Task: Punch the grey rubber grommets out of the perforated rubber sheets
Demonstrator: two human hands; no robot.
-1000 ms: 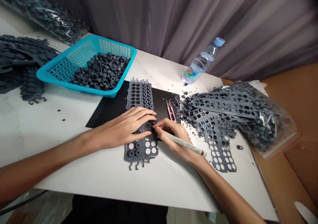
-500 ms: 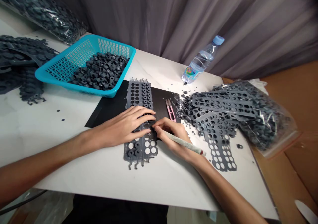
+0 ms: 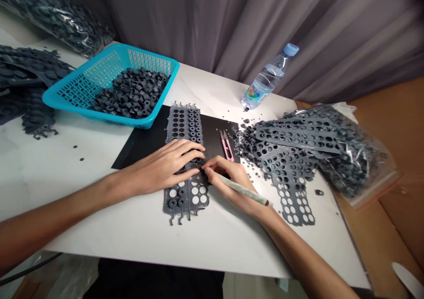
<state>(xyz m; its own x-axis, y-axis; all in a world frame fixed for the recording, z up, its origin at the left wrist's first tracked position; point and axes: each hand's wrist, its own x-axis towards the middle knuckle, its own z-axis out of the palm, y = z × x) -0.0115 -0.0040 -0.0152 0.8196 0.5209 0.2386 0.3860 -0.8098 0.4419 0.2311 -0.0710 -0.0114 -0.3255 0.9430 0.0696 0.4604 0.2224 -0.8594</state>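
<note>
A grey rubber sheet (image 3: 185, 126) full of round holes and small ring parts lies lengthwise over a black mat (image 3: 145, 142) on the white table. My left hand (image 3: 165, 166) lies flat across the sheet's middle, fingers stretched out and pressing it down. My right hand (image 3: 228, 182) is closed on a thin wrapped stick tool (image 3: 247, 191), held like a pen, its tip at the sheet's right edge beside my left fingertips.
A turquoise basket (image 3: 86, 87) of loose grey rings stands at the back left. Pink snips (image 3: 227, 145) lie on the mat. Punched-out grey sheets (image 3: 285, 157) and a bag of parts (image 3: 361, 162) are at the right, a water bottle (image 3: 266, 80) behind. More sheets (image 3: 23, 87) pile at far left.
Both hands stay on the sheet; the right hand's tool tip shifts very slightly along its edge. The view has drifted a little.
</note>
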